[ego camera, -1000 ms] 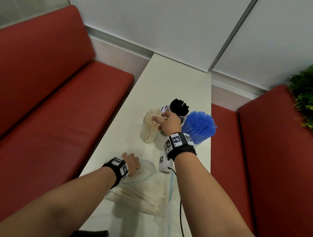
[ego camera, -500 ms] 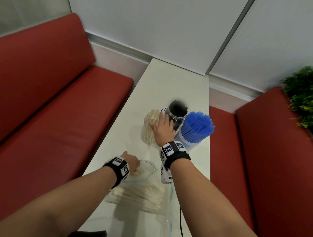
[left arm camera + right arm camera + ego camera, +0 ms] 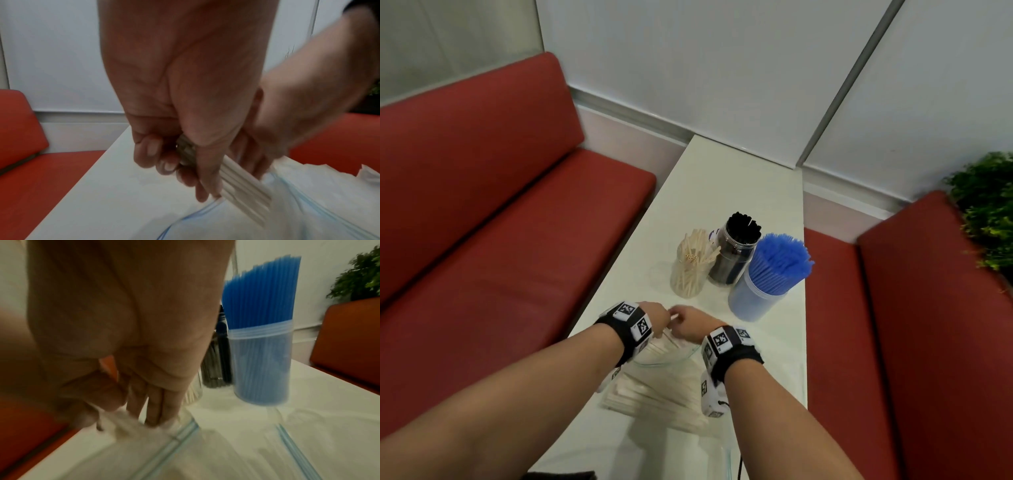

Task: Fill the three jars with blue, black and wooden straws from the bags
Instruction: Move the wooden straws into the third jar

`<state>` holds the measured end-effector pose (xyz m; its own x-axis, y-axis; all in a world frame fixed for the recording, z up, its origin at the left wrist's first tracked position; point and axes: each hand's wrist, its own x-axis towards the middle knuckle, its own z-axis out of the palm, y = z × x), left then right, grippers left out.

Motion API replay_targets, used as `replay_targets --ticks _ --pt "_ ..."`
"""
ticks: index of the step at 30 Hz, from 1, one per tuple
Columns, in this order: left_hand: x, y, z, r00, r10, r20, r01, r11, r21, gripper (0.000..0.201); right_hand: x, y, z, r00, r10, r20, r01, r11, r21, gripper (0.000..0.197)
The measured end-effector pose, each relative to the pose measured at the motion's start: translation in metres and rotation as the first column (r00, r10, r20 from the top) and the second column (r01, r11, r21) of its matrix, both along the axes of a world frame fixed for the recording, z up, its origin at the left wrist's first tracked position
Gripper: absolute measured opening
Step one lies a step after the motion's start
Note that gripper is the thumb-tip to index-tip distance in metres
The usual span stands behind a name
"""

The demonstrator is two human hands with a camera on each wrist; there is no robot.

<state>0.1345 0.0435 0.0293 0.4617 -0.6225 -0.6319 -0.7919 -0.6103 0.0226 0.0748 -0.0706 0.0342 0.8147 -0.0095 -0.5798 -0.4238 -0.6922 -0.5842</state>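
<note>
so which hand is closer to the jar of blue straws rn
Right. The right hand is at the bag mouth, just to the near left of the jar of blue straws. The left hand grips wooden straws further left, beyond the right hand.

Head view looks steeply down along the table point(image 3: 726, 178). Both wrist views sit close behind the fingers, sharing the bag point(image 3: 308, 203) mouth.
</note>
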Motion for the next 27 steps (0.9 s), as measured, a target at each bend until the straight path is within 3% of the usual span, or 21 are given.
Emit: replay_targets --ticks 3,6,8,10,12,14,16,18,20,22,23,27 --pt "0.000 -0.003 0.017 1.000 -0.022 0.005 0.022 1.000 -0.002 0.024 -0.017 0.010 -0.025 0.998 0.035 -0.056 -0.038 0.998 -0.053 0.048" --pt "0.007 -0.003 0.034 1.000 -0.028 0.006 0.028 0.985 -0.169 0.023 -0.027 0.016 -0.039 0.984 -0.170 0.060 0.169 0.985 0.014 0.025" --pt "0.015 0.001 0.039 0.991 0.115 -0.062 -0.130 0.921 -0.368 0.036 -0.029 0.015 -0.037 0.948 -0.300 0.102 0.291 0.952 0.092 0.018" --pt "0.023 0.009 0.039 0.932 0.305 -0.196 -0.362 0.780 -0.511 0.040 -0.025 0.011 -0.027 0.919 -0.368 0.143 0.352 0.928 0.122 0.014" --pt "0.026 0.015 0.032 0.766 0.480 -0.427 -0.642 0.543 -0.541 0.024 -0.017 0.006 -0.008 0.870 -0.444 0.215 0.399 0.889 0.225 0.010" --pt "0.023 0.015 0.026 0.453 0.519 -0.725 -0.891 0.233 -0.391 0.017 -0.004 0.001 0.019 0.794 -0.532 0.295 0.427 0.833 0.351 0.010" --pt "0.018 0.013 0.020 0.082 0.403 -0.911 -0.996 0.014 -0.084 0.031 0.010 0.000 0.048 0.719 -0.601 0.348 0.411 0.772 0.485 0.012" --pt "0.011 0.010 0.018 -0.221 0.233 -0.947 -0.975 -0.051 0.215 0.041 0.021 0.002 0.075 0.673 -0.634 0.381 0.327 0.717 0.615 0.006" --pt "0.008 0.006 0.019 -0.432 0.039 -0.901 -0.901 -0.050 0.430 0.046 0.025 0.005 0.093 0.665 -0.620 0.416 0.250 0.710 0.659 0.006" --pt "0.010 0.003 0.022 -0.537 -0.136 -0.833 -0.835 -0.060 0.548 0.039 0.023 0.007 0.102 0.679 -0.598 0.426 0.218 0.718 0.662 0.009" --pt "0.011 0.001 0.024 -0.552 -0.187 -0.813 -0.818 -0.066 0.571 0.036 0.020 0.008 0.104 0.681 -0.600 0.419 0.219 0.713 0.666 0.008" --pt "0.015 0.000 0.029 -0.499 -0.106 -0.860 -0.862 -0.037 0.505 0.028 0.017 0.007 0.102 0.645 -0.655 0.393 0.237 0.661 0.712 0.004"
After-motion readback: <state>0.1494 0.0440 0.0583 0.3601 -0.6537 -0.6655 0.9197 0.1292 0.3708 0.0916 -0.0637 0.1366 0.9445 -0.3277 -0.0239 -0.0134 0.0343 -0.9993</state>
